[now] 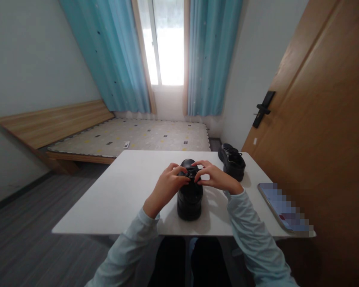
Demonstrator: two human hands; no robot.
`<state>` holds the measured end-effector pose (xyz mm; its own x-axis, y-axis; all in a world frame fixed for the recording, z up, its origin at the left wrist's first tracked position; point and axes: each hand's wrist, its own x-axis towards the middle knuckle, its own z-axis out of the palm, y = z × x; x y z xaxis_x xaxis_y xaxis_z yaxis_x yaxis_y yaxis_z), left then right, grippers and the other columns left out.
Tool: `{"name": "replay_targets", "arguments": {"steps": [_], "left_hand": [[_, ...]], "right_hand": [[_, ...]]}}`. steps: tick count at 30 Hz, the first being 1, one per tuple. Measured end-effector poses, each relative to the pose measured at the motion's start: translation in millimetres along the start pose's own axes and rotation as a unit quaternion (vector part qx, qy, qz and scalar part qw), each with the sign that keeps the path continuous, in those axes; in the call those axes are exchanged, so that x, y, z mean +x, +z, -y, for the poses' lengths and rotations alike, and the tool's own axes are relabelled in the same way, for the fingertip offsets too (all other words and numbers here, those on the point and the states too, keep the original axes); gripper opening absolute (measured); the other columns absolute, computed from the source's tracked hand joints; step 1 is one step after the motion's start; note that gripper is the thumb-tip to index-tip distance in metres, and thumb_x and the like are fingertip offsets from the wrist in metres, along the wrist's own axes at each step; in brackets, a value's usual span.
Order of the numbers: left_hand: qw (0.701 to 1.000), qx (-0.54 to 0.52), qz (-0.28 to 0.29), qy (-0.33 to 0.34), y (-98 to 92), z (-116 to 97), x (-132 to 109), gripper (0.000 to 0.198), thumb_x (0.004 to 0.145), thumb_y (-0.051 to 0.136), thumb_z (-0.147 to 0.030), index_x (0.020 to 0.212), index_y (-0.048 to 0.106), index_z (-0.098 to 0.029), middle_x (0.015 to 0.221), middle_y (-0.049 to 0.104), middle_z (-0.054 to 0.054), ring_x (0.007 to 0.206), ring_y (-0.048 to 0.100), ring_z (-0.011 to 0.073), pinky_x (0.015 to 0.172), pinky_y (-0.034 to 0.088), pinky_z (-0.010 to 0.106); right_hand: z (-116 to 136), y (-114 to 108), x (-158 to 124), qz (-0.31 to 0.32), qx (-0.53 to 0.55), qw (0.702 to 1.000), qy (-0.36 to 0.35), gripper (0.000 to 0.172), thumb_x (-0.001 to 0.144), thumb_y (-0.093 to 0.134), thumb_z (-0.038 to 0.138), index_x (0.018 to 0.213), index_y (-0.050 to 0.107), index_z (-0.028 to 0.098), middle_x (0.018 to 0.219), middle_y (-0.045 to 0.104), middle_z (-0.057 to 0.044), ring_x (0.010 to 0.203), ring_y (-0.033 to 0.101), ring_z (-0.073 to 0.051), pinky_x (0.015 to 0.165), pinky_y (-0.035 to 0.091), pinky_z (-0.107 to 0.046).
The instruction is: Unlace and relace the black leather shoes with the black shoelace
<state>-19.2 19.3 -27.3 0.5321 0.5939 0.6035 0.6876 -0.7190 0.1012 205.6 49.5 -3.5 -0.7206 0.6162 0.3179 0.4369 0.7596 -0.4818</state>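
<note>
shoe (190, 199) lies lengthwise toward the window (165, 44), toe end unclear.

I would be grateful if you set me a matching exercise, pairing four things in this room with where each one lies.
1 near black shoe
2 second black shoe
3 flat device
4 small white object

a on the mattress
b near right edge of the table
c held by the left hand and right hand
d far right corner of the table

Pairs: 1-c; 2-d; 3-b; 4-a

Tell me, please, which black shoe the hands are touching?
The middle shoe, with the left hand and right hand at its laces; the other shoe stands untouched near the table's far right edge.
</note>
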Motion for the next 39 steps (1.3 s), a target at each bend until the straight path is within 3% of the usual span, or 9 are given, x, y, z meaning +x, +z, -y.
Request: {"name": "replay_targets", "arguments": {"steps": [5, 12, 20, 24, 27, 32, 35, 39], "left_hand": [[0.996, -0.078, -0.044, 0.001, -2.8, -3.1, 3.7, 0.009, 0.084, 0.063, -0.018, 0.086, 0.071, -0.021, 0.086, 0.068, 0.003, 0.083, 0.057, 0.0167, 0.072, 0.052, 0.029], [0.984, -0.139, -0.050, -0.099, -19.7, -13.7, 12.7, 0.008, 0.087, 0.060, -0.020, 0.085, 0.068, -0.020, 0.082, 0.069, 0.001, 0.076, 0.064, 0.0139, 0.070, 0.050, 0.026], [0.950, -0.255, -0.082, -0.161, -26.7, -15.6, 14.4, 0.011, 0.089, 0.055, -0.024, 0.087, 0.065, -0.019, 0.083, 0.071, 0.000, 0.077, 0.067, 0.0125, 0.071, 0.054, 0.024], [0.919, -0.331, -0.091, -0.194, -21.4, -15.5, 16.7, 0.014, 0.087, 0.057, -0.030, 0.087, 0.064, -0.018, 0.081, 0.070, 0.001, 0.071, 0.067, 0.0125, 0.060, 0.055, 0.021], [0.917, -0.334, -0.101, -0.194, -18.6, -16.5, 22.3, 0.014, 0.084, 0.060, -0.030, 0.084, 0.066, -0.018, 0.080, 0.070, 0.001, 0.073, 0.067, 0.0127, 0.060, 0.054, 0.020], [0.895, -0.376, -0.087, -0.222, -12.5, -12.7, 34.9, 0.012, 0.081, 0.061, -0.028, 0.083, 0.065, -0.017, 0.071, 0.068, 0.000, 0.058, 0.063, 0.0104, 0.051, 0.052, 0.019], [0.882, -0.400, -0.082, -0.234, -6.2, -6.0, 40.1, 0.017, 0.078, 0.064, -0.032, 0.084, 0.063, -0.016, 0.071, 0.069, 0.001, 0.062, 0.066, 0.0128, 0.055, 0.054, 0.022], [0.873, -0.403, -0.072, -0.265, 2.7, 3.2, 41.4, 0.034, 0.073, 0.070, -0.027, 0.102, 0.057, -0.017, 0.082, 0.072, 0.004, 0.074, 0.069, 0.0164, 0.069, 0.057, 0.030]], "right_hand": [[3.8, 1.6, 2.5, -0.053, 0.020, 0.998, -0.007, 0.007, 0.074, 0.073, 0.016, 0.080, 0.074, 0.021, 0.107, 0.058, -0.008, 0.103, 0.054, -0.022, 0.094, 0.043, -0.040], [9.2, -6.3, 2.9, -0.120, 0.154, 0.980, -0.022, 0.008, 0.081, 0.068, 0.025, 0.082, 0.071, 0.018, 0.086, 0.062, -0.005, 0.078, 0.057, -0.015, 0.067, 0.046, -0.028], [2.7, -6.8, 0.4, -0.198, 0.237, 0.951, -0.008, 0.011, 0.078, 0.069, 0.028, 0.077, 0.068, 0.017, 0.077, 0.064, -0.004, 0.072, 0.058, -0.014, 0.066, 0.046, -0.028], [5.5, 1.3, 6.3, -0.232, 0.271, 0.934, 0.036, 0.016, 0.073, 0.074, 0.031, 0.074, 0.066, 0.017, 0.072, 0.065, -0.003, 0.069, 0.059, -0.015, 0.065, 0.047, -0.028], [10.8, 9.4, 12.5, -0.253, 0.314, 0.913, 0.065, 0.021, 0.072, 0.073, 0.035, 0.077, 0.063, 0.017, 0.072, 0.065, -0.002, 0.064, 0.059, -0.013, 0.060, 0.047, -0.027], [10.4, 20.8, 22.3, -0.264, 0.359, 0.892, 0.083, 0.026, 0.076, 0.067, 0.041, 0.081, 0.054, 0.019, 0.064, 0.065, 0.000, 0.061, 0.061, -0.013, 0.059, 0.048, -0.026], [2.2, 26.9, 25.8, -0.292, 0.351, 0.878, 0.144, 0.033, 0.072, 0.069, 0.044, 0.082, 0.050, 0.019, 0.059, 0.064, 0.002, 0.049, 0.054, -0.010, 0.046, 0.040, -0.021], [-8.3, 34.3, 26.3, -0.325, 0.398, 0.828, 0.226, 0.045, 0.065, 0.072, 0.049, 0.081, 0.038, 0.023, 0.057, 0.064, 0.004, 0.034, 0.044, -0.008, 0.033, 0.028, -0.019]]}}
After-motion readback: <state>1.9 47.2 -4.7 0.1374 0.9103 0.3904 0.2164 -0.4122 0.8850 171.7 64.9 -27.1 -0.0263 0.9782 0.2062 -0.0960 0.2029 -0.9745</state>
